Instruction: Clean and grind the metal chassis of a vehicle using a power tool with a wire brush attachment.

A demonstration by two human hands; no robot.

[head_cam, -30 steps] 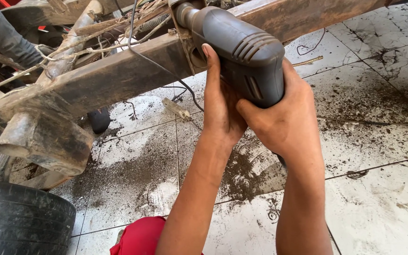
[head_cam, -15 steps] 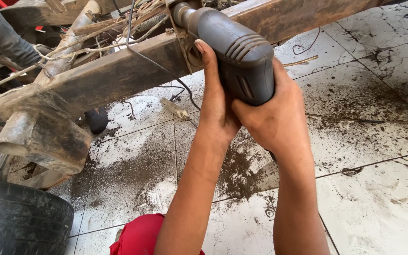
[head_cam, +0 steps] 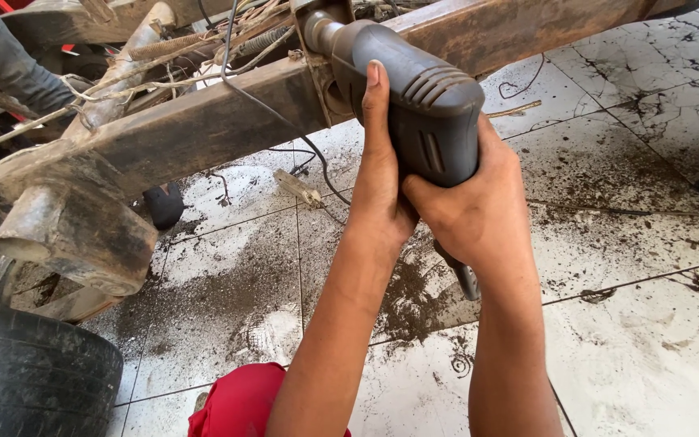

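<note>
Bottom edge of frame: red cloth [head_cam: 240,405] at lower centre, black tyre [head_cam: 30,372] at lower left. Both forearms are seen rising from there toward upper centre.

Grey power drill [head_cam: 414,105] is held at upper centre. Body is dark grey moulded plastic with ribbed vent slots near the rear; a lighter metal nose is pressed against the rusty brown frame rail [head_cam: 204,121], which runs across the top of the frame.

Left hand [head_cam: 382,174] is laid flat along the drill's left side, fingers extended, thumb tucked under. Right hand [head_cam: 471,206] is wrapped closed around the rear and grip; the handle end is seen below it.

Beyond: dirty white tiled floor [head_cam: 624,340] with dark grit scattered, loose wires [head_cam: 204,65] draped over the rail at upper left.
</note>
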